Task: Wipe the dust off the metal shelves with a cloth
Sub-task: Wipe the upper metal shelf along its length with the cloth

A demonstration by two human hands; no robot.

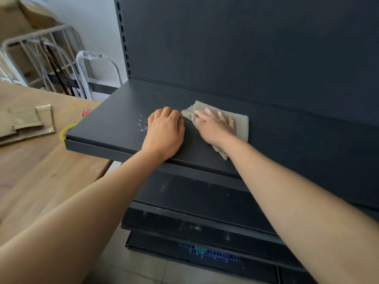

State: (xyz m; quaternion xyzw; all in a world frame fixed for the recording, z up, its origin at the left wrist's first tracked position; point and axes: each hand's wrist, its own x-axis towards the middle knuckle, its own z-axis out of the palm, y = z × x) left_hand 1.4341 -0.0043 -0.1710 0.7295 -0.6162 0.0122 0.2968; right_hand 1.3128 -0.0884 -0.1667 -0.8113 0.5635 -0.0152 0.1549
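**A:** Where's the dust relative to your cloth?

**B:** Your right hand (215,125) lies flat with fingers spread, pressing the cloth (241,125) mid-way along the top shelf (114,111). The dust specks (143,125) sit to its left. Your left hand (164,132) is between them, so it's nearer and in the way.

**A:** Left hand's grip?

**B:** Fingers are curled at the cloth's edge with the tips hidden. Can't tell if it's pinching the cloth. Your hand also covers most of the cloth.

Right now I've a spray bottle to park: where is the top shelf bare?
The shelf is bare right of the cloth, up to the back panel, and left of the dust specks. Crowded middle: left hand, right hand pressing cloth.
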